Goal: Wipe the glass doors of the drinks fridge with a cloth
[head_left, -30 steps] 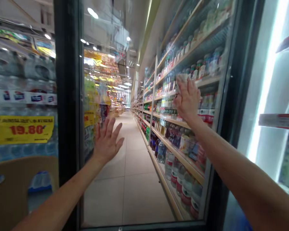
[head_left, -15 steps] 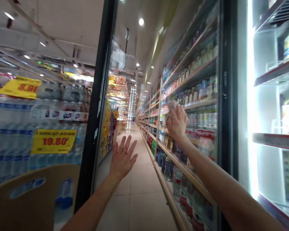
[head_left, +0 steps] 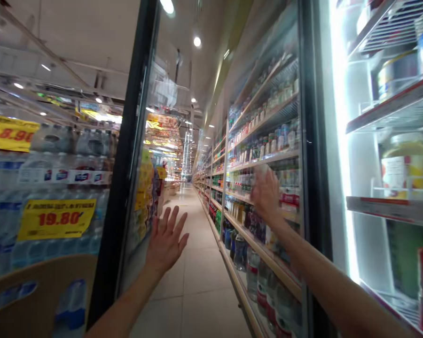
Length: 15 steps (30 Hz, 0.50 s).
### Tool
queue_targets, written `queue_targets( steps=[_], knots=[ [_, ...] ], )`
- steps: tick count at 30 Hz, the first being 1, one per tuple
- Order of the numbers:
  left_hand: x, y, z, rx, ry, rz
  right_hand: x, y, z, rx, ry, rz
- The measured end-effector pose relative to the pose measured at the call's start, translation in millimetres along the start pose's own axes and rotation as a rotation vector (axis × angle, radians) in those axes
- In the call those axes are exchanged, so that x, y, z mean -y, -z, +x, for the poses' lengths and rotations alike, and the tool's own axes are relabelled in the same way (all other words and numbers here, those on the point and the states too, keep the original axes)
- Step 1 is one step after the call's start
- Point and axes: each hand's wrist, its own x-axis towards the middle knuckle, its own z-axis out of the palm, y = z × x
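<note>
"Cloth (head_left: pixel 262 169): position?"
"Held under my blurred right hand (head_left: pixel 267 195), at the glass door (head_left: pixel 206 267), now lower and nearer the right frame (head_left: pixel 313 141); different patch covered."
"Left hand (head_left: pixel 165 246)?"
"Splayed wide, nothing visible held, unmoved."

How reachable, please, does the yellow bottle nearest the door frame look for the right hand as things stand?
Probably yes: the right hand must pass the door frame, but only a low wire guard seems to stand before the yellow bottle.

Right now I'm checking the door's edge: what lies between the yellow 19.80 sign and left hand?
In the head view, the black door frame and a strip of glass lie between the yellow sign and left hand.
</note>
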Motion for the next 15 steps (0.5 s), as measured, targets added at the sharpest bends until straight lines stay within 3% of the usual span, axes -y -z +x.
queue_targets(
  steps=[2,3,4,5,7,10,12,15],
  knots=[
    [1,-1.2,0,-0.002,0.005,-0.009,24,-3,-14,0.133,0.467,0.057],
    [1,-1.5,0,0.001,0.006,-0.013,26,-3,-17,0.173,0.610,0.078],
    [2,-1.5,0,0.007,0.003,-0.013,20,-1,-17,0.180,0.635,0.089],
    [2,-1.3,0,0.014,-0.003,-0.011,7,3,-12,0.150,0.544,0.085],
    [2,-0.4,0,0.032,-0.014,-0.005,-27,9,5,0.015,0.098,0.034],
    [2,0.4,1,0.070,-0.001,-0.034,-56,10,31,-0.083,-0.289,-0.012],
    [2,-0.2,1,0.099,0.018,-0.071,-42,5,34,-0.031,-0.245,-0.023],
    [4,-2.5,3,0.142,0.047,-0.107,-4,2,24,0.233,0.260,0.010]
  ],
)
